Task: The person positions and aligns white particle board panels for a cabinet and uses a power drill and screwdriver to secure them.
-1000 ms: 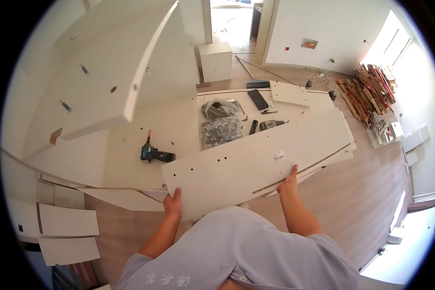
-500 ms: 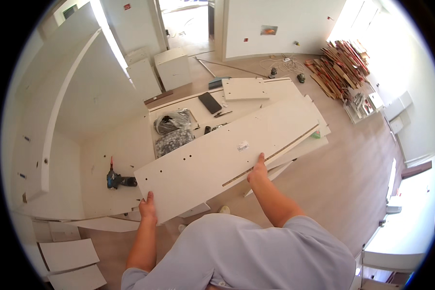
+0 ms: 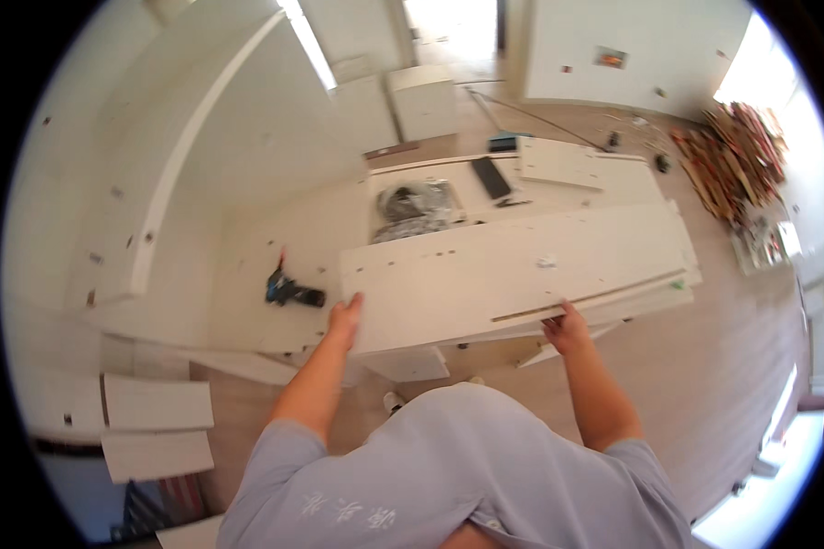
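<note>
A long white panel (image 3: 485, 274) with a narrow groove along its near edge and several small holes lies in front of me, over other white boards. My left hand (image 3: 344, 318) grips its left end, thumb on top and fingers hidden beneath. On the near edge by the groove, my right hand (image 3: 568, 328) is closed with its thumb over the top. A blue-and-black cordless drill (image 3: 288, 289) rests on a white surface left of the panel. Behind the panel lie a clear plastic bag (image 3: 421, 203) of dark parts and a dark flat rectangular object (image 3: 491, 177).
A smaller white board (image 3: 558, 163) lies at the back of the work surface. Tall cabinet panels (image 3: 192, 156) stand at left. A pile of wood strips (image 3: 732, 165) is at far right. Two white boards (image 3: 160, 404) lie at lower left. A broom-like tool (image 3: 504, 142) lies behind.
The panel has swung to lie more nearly level across the view, its left end moving away from me. Both hands still hold it. The whole view has shifted, with the room appearing further right.
</note>
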